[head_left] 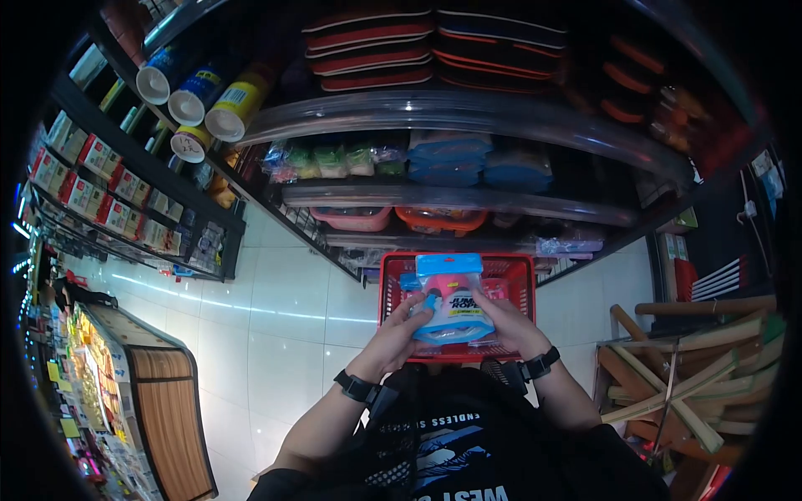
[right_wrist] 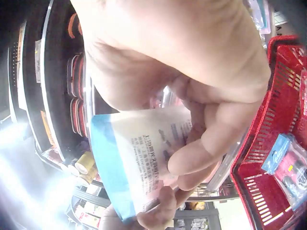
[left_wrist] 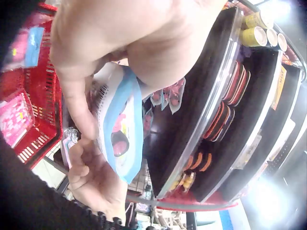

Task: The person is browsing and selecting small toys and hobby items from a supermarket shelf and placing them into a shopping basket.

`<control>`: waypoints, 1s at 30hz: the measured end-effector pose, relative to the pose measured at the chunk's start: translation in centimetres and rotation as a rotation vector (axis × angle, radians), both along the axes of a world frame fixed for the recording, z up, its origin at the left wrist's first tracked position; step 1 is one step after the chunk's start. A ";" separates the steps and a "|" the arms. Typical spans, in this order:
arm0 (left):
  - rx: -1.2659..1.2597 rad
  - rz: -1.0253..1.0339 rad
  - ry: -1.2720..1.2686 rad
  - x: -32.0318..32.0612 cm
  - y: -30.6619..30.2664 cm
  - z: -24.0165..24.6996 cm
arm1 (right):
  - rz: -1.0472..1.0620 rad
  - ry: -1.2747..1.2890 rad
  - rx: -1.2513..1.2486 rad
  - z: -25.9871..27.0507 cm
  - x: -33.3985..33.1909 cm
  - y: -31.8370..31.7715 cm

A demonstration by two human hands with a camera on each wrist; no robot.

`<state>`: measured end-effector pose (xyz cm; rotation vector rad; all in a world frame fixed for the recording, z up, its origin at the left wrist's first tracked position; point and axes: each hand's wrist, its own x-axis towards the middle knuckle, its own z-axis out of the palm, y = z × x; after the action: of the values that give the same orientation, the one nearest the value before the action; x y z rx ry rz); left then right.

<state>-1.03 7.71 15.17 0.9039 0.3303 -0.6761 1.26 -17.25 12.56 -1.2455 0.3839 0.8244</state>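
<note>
Both hands hold a jump rope pack (head_left: 455,311), a clear and white pouch with a blue top band and pink handles showing through. On its left side is my left hand (head_left: 397,336), thumb over the front and fingers curled behind. My right hand (head_left: 513,326) grips the opposite side; in the right wrist view its fingers bend against the printed back of the pouch. Below the pack stands a red shopping basket (head_left: 388,288). Inside the basket lie a pink packet (left_wrist: 17,120) and another blue-topped pouch (right_wrist: 287,165).
Shelves ahead carry stacked red-edged items (head_left: 368,50), blue packets (head_left: 449,157) and an orange basin (head_left: 441,219). Tubes with white ends (head_left: 225,121) stick out at upper left. A bin of brown and green rolls (head_left: 702,384) stands at right, a wood-sided display (head_left: 171,417) at left.
</note>
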 end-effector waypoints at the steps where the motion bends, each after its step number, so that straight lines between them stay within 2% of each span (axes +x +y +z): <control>1: 0.024 -0.021 -0.025 -0.1 -0.4 0.2 | 0.038 -0.025 -0.002 0.3 -0.3 -0.6; 4: 0.072 -0.054 -0.116 -0.8 -1.9 1.2 | 0.066 -0.059 0.050 2.4 -1.1 -2.1; 5: 0.077 -0.053 -0.120 -1.2 -2.4 1.2 | 0.074 -0.162 0.076 3.4 -1.6 -2.4; 6: 0.105 -0.066 -0.217 -1.4 -2.9 1.3 | 0.081 -0.270 0.100 4.1 -1.7 -2.8; 8: 0.132 -0.078 -0.339 -1.1 -3.6 2.0 | 0.067 -0.293 0.129 4.7 -2.2 -3.7; 11: 0.273 -0.171 -0.557 -1.0 -4.6 4.2 | 0.057 -0.458 0.116 5.9 -2.4 -5.1; 15: 0.216 -0.196 -0.610 -0.7 -6.5 5.4 | -0.012 -0.562 -0.005 9.2 -2.7 -6.7; 20: 0.208 -0.205 -0.637 -0.2 -7.7 7.4 | -0.101 -0.705 -0.096 10.0 -1.4 -9.5; 22: 0.247 -0.222 -0.565 -0.3 -7.5 7.2 | -0.241 -0.678 -0.029 10.5 -0.2 -10.8; 28: 0.263 -0.214 -0.517 -1.1 -6.4 4.2 | -0.352 -0.699 -0.110 11.1 5.9 -14.0; 30: 0.326 -0.254 -0.477 -1.4 -5.8 3.4 | -0.374 -0.672 -0.050 11.3 8.3 -14.6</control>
<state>-2.47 1.96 18.59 1.3989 -0.1085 -0.6243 9.52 -31.90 23.90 -1.3621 0.0813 0.0555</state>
